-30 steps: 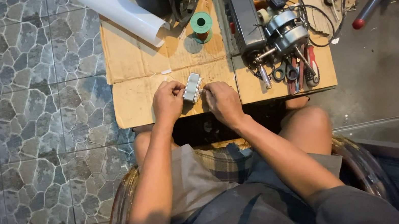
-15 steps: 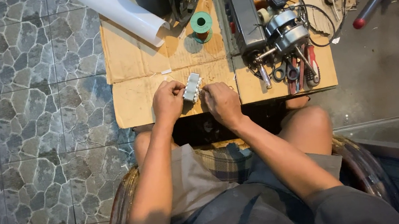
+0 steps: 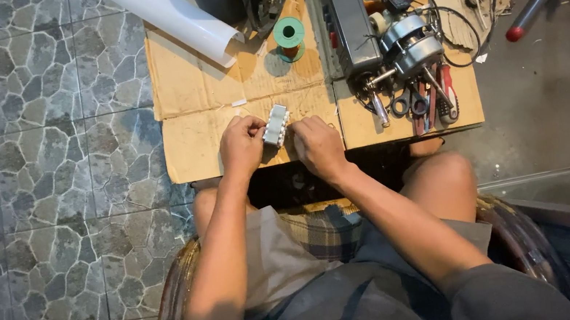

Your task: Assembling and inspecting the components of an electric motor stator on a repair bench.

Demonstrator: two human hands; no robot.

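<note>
A small pale grey ribbed block [image 3: 276, 125] sits just above the middle of the frame, over the near edge of a cardboard sheet [image 3: 195, 91] that serves as the surface. The left hand [image 3: 242, 146] grips its left side with the fingers curled closed on it, and the right hand [image 3: 317, 145] touches its right side, fingers bent in against the block. Both forearms run down toward the lower middle of the frame, where the person sits with bare knees apart.

Above the block, near the top centre, a green spool [image 3: 289, 35] stands on the cardboard. A white rolled sheet [image 3: 170, 14] lies slanted at the upper left. To the right of the spool lies a long grey metal box [image 3: 347, 16], and beside it a silver motor [image 3: 413, 44] with black wires. Below the motor lie scissors and pliers [image 3: 420, 102]. Patterned stone floor tiles [image 3: 45, 177] fill the left of the frame.
</note>
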